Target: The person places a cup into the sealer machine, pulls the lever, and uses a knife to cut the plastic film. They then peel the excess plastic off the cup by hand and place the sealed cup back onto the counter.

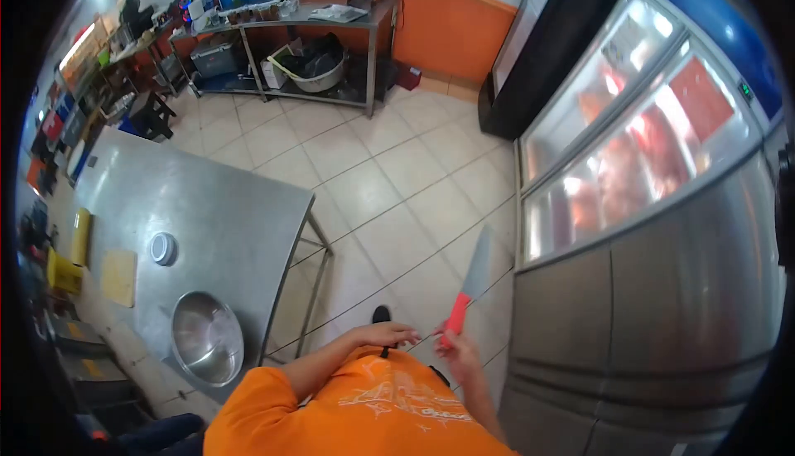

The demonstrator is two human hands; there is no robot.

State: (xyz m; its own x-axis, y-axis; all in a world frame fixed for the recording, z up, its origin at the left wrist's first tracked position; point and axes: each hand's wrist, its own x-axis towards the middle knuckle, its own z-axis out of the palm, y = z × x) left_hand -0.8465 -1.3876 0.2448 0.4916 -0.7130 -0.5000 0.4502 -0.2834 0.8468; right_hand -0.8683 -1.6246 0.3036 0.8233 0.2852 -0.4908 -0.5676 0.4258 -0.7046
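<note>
My right hand (pixel 460 355) is wrapped round the red handle of a large kitchen knife (pixel 474 274), its broad blade pointing up and away over the tiled floor. In front of my orange shirt (pixel 373 406), my left hand (pixel 391 335) is held at waist height with fingers stretched out and nothing in it. To the left stands a steel table (pixel 224 199). On it are a metal bowl (pixel 186 344), a small round white container (pixel 163 249) and a pale cutting board (pixel 119 277).
A glass-door fridge (pixel 613 158) with reddish contents stands on the right, above steel panels (pixel 646 307). At the back is a workbench (pixel 306 15) with a white tub (pixel 319 82) beneath it. A yellow container (pixel 63 271) and a yellow roll (pixel 80 236) are at far left.
</note>
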